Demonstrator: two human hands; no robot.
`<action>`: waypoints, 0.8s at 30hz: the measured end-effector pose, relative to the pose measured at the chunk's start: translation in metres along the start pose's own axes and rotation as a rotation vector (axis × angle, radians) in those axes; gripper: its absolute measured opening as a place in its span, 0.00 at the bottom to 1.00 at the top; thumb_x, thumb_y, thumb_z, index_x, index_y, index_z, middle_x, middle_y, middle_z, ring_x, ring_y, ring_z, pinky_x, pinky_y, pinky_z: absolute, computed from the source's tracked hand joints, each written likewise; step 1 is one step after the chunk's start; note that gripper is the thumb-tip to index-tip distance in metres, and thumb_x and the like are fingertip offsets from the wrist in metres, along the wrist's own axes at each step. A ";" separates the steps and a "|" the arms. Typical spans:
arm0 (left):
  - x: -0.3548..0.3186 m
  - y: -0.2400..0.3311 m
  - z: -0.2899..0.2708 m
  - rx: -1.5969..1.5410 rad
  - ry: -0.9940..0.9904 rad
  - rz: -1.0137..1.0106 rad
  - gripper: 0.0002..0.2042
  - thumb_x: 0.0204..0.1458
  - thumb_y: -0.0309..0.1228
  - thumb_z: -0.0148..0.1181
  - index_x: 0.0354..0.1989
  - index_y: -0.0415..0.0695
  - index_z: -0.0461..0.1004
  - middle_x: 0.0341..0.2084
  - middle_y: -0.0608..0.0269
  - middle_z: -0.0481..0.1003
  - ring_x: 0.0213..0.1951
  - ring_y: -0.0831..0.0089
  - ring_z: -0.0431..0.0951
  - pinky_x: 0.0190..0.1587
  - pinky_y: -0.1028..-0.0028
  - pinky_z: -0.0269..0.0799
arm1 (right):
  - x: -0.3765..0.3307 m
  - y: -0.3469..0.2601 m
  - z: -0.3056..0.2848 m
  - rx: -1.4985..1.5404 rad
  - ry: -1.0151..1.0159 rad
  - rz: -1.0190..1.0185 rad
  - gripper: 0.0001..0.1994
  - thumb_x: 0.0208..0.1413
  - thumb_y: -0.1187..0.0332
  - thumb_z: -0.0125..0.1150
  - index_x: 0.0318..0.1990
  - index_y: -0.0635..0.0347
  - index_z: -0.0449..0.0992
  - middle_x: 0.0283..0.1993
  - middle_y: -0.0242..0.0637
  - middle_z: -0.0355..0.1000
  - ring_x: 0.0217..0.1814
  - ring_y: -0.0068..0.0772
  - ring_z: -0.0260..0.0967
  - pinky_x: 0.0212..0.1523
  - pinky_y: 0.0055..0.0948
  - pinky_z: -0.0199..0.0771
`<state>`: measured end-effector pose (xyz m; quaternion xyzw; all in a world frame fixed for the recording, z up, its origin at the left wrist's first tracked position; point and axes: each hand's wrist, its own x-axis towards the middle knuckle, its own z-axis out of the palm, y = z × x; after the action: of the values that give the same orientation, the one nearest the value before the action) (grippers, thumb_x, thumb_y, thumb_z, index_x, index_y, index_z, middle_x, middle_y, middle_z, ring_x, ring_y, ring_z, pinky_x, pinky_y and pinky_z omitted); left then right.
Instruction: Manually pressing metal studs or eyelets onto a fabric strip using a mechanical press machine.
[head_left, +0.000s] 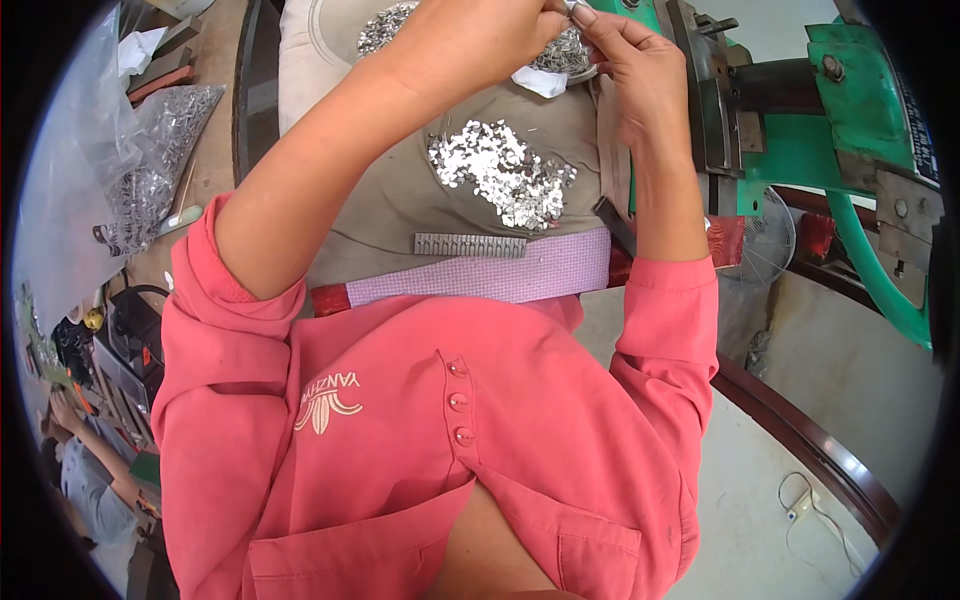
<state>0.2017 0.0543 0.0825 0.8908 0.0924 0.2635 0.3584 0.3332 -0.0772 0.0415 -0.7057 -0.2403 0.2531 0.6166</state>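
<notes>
At the top edge, my left hand (500, 35) and my right hand (640, 62) meet with fingertips pinched together. A small pale piece shows between them, too small and partly covered to name. Beneath the hands is a round pan (330, 35) holding small metal parts (385, 30), with a scrap of white paper (540, 82) at its near side. Closer to me, a heap of shiny flat metal pieces (500, 170) lies on a grey-brown cloth (390, 190). A slotted metal strip (470, 245) rests on the cloth's near part.
A green machine (850, 100) stands close by my right arm. On the left bench are a clear bag of metal parts (165, 150) and a tool with a pale handle (180, 220). A checked purple strip (500, 275) lies before me. Another person (95, 480) sits at the lower left.
</notes>
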 end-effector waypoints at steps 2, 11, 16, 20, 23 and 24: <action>-0.001 -0.006 0.000 -0.098 -0.058 -0.017 0.12 0.50 0.24 0.60 0.42 0.35 0.79 0.32 0.40 0.80 0.37 0.52 0.82 0.40 0.62 0.76 | 0.000 0.002 0.000 0.153 -0.044 0.054 0.09 0.59 0.66 0.67 0.34 0.63 0.82 0.29 0.25 0.75 0.27 0.14 0.66 0.29 0.16 0.62; 0.010 -0.020 0.015 -0.632 -0.062 -0.058 0.06 0.50 0.17 0.62 0.36 0.33 0.79 0.43 0.44 0.80 0.43 0.64 0.82 0.44 0.71 0.78 | -0.003 -0.007 -0.011 0.432 -0.127 0.234 0.09 0.59 0.62 0.68 0.32 0.54 0.77 0.24 0.23 0.69 0.24 0.17 0.64 0.27 0.17 0.62; 0.009 -0.012 0.003 0.050 -0.015 0.230 0.05 0.50 0.24 0.63 0.33 0.35 0.78 0.36 0.48 0.80 0.37 0.55 0.82 0.38 0.65 0.76 | -0.002 -0.004 -0.011 0.374 -0.114 0.279 0.09 0.60 0.61 0.67 0.36 0.55 0.78 0.26 0.23 0.71 0.25 0.17 0.66 0.28 0.19 0.66; -0.014 -0.007 -0.005 0.115 -0.029 0.224 0.06 0.50 0.28 0.64 0.33 0.38 0.78 0.31 0.48 0.78 0.35 0.51 0.79 0.36 0.60 0.74 | -0.009 -0.005 0.000 0.169 -0.102 0.085 0.12 0.59 0.60 0.68 0.40 0.59 0.80 0.30 0.27 0.76 0.28 0.19 0.69 0.29 0.19 0.68; -0.054 -0.008 -0.016 0.083 -0.042 0.145 0.06 0.51 0.26 0.63 0.36 0.39 0.79 0.29 0.53 0.78 0.31 0.57 0.78 0.34 0.64 0.73 | -0.043 -0.010 0.003 -0.077 -0.050 -0.140 0.11 0.55 0.65 0.69 0.36 0.66 0.84 0.30 0.28 0.78 0.32 0.18 0.72 0.34 0.18 0.67; -0.071 -0.008 -0.019 0.063 -0.004 0.164 0.07 0.50 0.24 0.63 0.38 0.38 0.79 0.27 0.57 0.78 0.26 0.65 0.78 0.31 0.70 0.71 | -0.056 -0.010 0.006 -0.204 -0.038 -0.052 0.10 0.54 0.66 0.70 0.36 0.65 0.84 0.30 0.29 0.78 0.32 0.18 0.72 0.34 0.19 0.68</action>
<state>0.1320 0.0467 0.0598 0.9067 0.0266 0.2872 0.3076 0.2870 -0.1081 0.0539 -0.7534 -0.2945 0.2248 0.5432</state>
